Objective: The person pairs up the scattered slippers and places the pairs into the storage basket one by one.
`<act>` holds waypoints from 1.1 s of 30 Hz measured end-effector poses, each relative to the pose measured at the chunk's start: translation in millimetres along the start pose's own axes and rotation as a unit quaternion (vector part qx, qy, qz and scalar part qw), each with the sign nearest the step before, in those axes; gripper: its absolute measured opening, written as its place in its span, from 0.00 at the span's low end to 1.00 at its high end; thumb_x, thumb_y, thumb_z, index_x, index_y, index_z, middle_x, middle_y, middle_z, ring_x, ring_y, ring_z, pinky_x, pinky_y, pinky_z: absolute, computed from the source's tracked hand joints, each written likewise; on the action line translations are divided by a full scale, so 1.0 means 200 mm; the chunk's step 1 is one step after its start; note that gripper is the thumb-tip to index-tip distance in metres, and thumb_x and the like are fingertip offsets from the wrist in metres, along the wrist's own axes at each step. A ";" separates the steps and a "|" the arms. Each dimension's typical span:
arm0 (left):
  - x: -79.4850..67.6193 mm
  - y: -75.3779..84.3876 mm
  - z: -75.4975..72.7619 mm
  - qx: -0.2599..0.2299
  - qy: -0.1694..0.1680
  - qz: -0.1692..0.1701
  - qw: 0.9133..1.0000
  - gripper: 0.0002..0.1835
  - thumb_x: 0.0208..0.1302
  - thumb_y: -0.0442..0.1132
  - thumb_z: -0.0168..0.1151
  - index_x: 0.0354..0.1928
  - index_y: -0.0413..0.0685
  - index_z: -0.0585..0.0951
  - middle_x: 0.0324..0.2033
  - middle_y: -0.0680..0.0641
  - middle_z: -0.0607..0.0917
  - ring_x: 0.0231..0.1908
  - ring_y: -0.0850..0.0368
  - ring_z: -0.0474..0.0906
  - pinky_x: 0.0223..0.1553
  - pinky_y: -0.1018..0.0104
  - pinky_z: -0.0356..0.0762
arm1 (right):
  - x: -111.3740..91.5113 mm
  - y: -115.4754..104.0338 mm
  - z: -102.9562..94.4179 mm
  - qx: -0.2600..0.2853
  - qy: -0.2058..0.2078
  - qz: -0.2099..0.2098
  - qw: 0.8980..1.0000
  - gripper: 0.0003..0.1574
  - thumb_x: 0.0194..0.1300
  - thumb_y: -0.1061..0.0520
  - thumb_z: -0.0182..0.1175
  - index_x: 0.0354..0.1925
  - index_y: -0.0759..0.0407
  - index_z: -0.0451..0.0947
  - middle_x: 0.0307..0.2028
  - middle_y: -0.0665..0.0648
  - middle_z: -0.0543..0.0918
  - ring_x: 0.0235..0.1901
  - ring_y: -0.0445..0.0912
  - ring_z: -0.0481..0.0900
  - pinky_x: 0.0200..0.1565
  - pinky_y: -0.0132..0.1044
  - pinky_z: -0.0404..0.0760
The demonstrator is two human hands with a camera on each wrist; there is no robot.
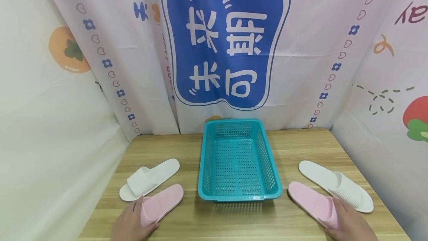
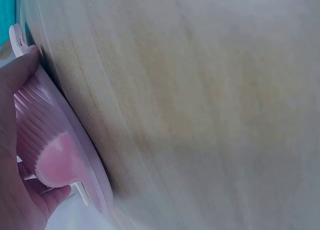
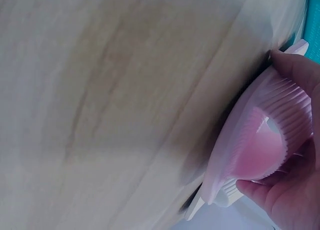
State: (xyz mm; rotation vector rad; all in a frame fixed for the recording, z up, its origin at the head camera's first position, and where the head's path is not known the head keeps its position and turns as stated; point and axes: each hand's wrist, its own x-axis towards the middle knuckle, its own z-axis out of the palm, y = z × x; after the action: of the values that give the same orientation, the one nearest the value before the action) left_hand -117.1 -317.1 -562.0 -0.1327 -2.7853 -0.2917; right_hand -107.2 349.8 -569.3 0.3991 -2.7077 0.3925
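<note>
My left hand [image 1: 131, 221] grips a pink slipper [image 1: 167, 200] across its ribbed strap. In the left wrist view, the thumb lies at one edge of that slipper [image 2: 37, 117] and the fingers curl around the other side. On the right, my right hand [image 1: 352, 223] holds another pink slipper [image 1: 309, 198] the same way, thumb at one sole edge and fingers at the opposite side in the right wrist view. Beyond each pink slipper lies a white slipper: one at left [image 1: 164, 170], one at right [image 1: 319, 176]. Both pink toes point inward toward the middle.
Between the slippers, a teal plastic basket [image 1: 274, 176] with perforated walls stands on the wooden table [image 1: 187, 230], nothing inside it. A printed white cloth [image 1: 301, 66] hangs behind the table, and more cloth closes off both sides.
</note>
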 end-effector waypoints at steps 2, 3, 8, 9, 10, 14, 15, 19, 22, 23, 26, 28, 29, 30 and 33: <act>0.00 0.00 0.00 0.000 0.002 0.002 1.000 0.59 0.30 0.63 0.79 0.62 0.32 0.69 0.47 0.32 0.78 0.43 0.36 0.78 0.39 0.42 0.78 | 0.00 0.00 0.00 0.001 0.000 0.002 1.000 0.62 0.21 0.46 0.83 0.54 0.73 0.69 0.46 0.71 0.78 0.43 0.64 0.78 0.42 0.57 0.77; 0.00 0.00 0.00 0.001 0.002 0.002 1.000 0.59 0.30 0.63 0.79 0.62 0.32 0.69 0.47 0.32 0.78 0.43 0.36 0.78 0.39 0.42 0.79 | 0.00 0.00 -0.01 0.002 0.001 0.001 1.000 0.63 0.21 0.46 0.83 0.55 0.73 0.69 0.46 0.71 0.78 0.43 0.64 0.78 0.42 0.57 0.77; -0.01 -0.01 0.02 0.001 0.006 0.005 1.000 0.59 0.30 0.64 0.79 0.62 0.33 0.69 0.48 0.32 0.77 0.43 0.36 0.78 0.38 0.42 0.79 | 0.01 -0.01 -0.02 0.008 -0.004 0.009 1.000 0.65 0.22 0.46 0.83 0.56 0.76 0.68 0.47 0.73 0.77 0.44 0.66 0.77 0.42 0.59 0.76; -0.01 -0.02 0.02 0.000 0.009 0.006 1.000 0.59 0.30 0.64 0.79 0.62 0.33 0.69 0.48 0.33 0.77 0.42 0.36 0.78 0.38 0.42 0.79 | 0.01 -0.01 -0.02 0.010 -0.006 0.012 1.000 0.66 0.23 0.46 0.83 0.57 0.76 0.67 0.47 0.73 0.77 0.44 0.66 0.77 0.42 0.59 0.76; -0.01 -0.02 0.02 0.000 0.013 0.008 1.000 0.59 0.30 0.64 0.79 0.62 0.33 0.69 0.48 0.32 0.77 0.42 0.36 0.78 0.38 0.42 0.79 | 0.01 -0.01 -0.02 0.011 -0.008 0.014 1.000 0.66 0.23 0.45 0.83 0.57 0.76 0.67 0.48 0.73 0.77 0.45 0.66 0.77 0.42 0.59 0.76; -0.01 -0.01 0.02 -0.004 0.030 0.017 0.999 0.59 0.29 0.63 0.80 0.62 0.32 0.69 0.47 0.32 0.77 0.42 0.35 0.78 0.37 0.41 0.78 | 0.01 -0.01 -0.03 0.017 -0.004 0.016 1.000 0.67 0.24 0.46 0.83 0.58 0.76 0.66 0.48 0.74 0.77 0.45 0.66 0.76 0.43 0.59 0.75; -0.01 -0.01 0.02 -0.005 0.034 0.019 0.999 0.59 0.29 0.63 0.80 0.61 0.32 0.69 0.47 0.32 0.77 0.42 0.35 0.78 0.37 0.41 0.78 | 0.01 -0.01 -0.03 0.017 -0.001 0.015 1.000 0.67 0.24 0.46 0.83 0.58 0.76 0.66 0.48 0.73 0.77 0.45 0.66 0.76 0.44 0.58 0.74; -0.01 0.00 0.00 -0.007 0.045 0.024 0.999 0.60 0.28 0.63 0.80 0.62 0.31 0.69 0.47 0.32 0.78 0.42 0.35 0.78 0.38 0.41 0.78 | 0.02 -0.01 -0.04 0.019 0.011 0.010 1.000 0.65 0.24 0.48 0.83 0.58 0.76 0.66 0.49 0.72 0.76 0.47 0.65 0.75 0.53 0.49 0.69; 0.00 0.01 -0.01 -0.008 0.053 0.026 0.998 0.60 0.28 0.63 0.80 0.62 0.31 0.69 0.47 0.31 0.78 0.42 0.35 0.78 0.38 0.41 0.78 | 0.02 -0.01 -0.04 0.019 0.016 0.009 1.000 0.64 0.25 0.49 0.83 0.58 0.75 0.66 0.50 0.71 0.76 0.47 0.64 0.75 0.57 0.43 0.65; 0.00 0.01 -0.01 -0.009 0.056 0.026 0.998 0.61 0.28 0.62 0.81 0.62 0.31 0.69 0.47 0.31 0.78 0.42 0.35 0.78 0.38 0.41 0.78 | 0.03 -0.01 -0.04 0.017 0.017 0.009 1.000 0.64 0.25 0.49 0.83 0.58 0.76 0.66 0.50 0.71 0.76 0.47 0.64 0.75 0.52 0.47 0.68; 0.01 0.01 -0.02 -0.014 0.066 0.031 0.997 0.61 0.27 0.62 0.81 0.63 0.30 0.68 0.47 0.31 0.77 0.42 0.35 0.77 0.37 0.41 0.78 | 0.04 -0.01 -0.05 0.017 0.017 0.012 1.000 0.64 0.26 0.49 0.83 0.58 0.77 0.66 0.50 0.72 0.75 0.47 0.65 0.74 0.51 0.54 0.71; 0.02 0.01 -0.02 -0.017 0.074 0.037 0.996 0.61 0.27 0.61 0.81 0.63 0.30 0.68 0.47 0.31 0.77 0.42 0.35 0.77 0.37 0.41 0.78 | 0.04 -0.02 -0.06 0.018 0.022 0.013 1.000 0.64 0.26 0.49 0.82 0.58 0.78 0.65 0.49 0.73 0.75 0.47 0.66 0.74 0.45 0.58 0.72; 0.02 0.01 -0.02 -0.020 0.078 0.040 0.996 0.61 0.27 0.61 0.82 0.63 0.30 0.68 0.47 0.31 0.77 0.42 0.35 0.78 0.37 0.41 0.78 | 0.04 -0.02 -0.06 0.016 0.023 0.014 1.000 0.65 0.26 0.50 0.82 0.58 0.79 0.65 0.49 0.74 0.75 0.47 0.66 0.74 0.45 0.58 0.72; 0.02 0.01 -0.02 -0.021 0.082 0.045 0.995 0.61 0.27 0.61 0.82 0.63 0.30 0.68 0.47 0.31 0.77 0.41 0.35 0.78 0.36 0.41 0.78 | 0.04 -0.02 -0.06 0.018 0.024 0.015 0.999 0.65 0.25 0.50 0.82 0.58 0.79 0.65 0.49 0.74 0.75 0.47 0.67 0.74 0.46 0.58 0.71; 0.03 0.00 -0.02 -0.026 0.097 0.059 0.993 0.60 0.27 0.60 0.82 0.62 0.30 0.69 0.46 0.31 0.77 0.40 0.35 0.78 0.35 0.41 0.78 | 0.05 -0.02 -0.07 0.016 0.033 0.016 0.999 0.65 0.25 0.51 0.82 0.58 0.80 0.64 0.50 0.75 0.74 0.47 0.67 0.73 0.46 0.59 0.71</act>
State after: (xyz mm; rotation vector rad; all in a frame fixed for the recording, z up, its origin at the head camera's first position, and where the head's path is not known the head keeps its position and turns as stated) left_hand -121.9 -317.5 -556.4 -0.2670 -2.5672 -0.3304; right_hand -110.1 348.7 -551.3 0.3470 -2.6502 0.4512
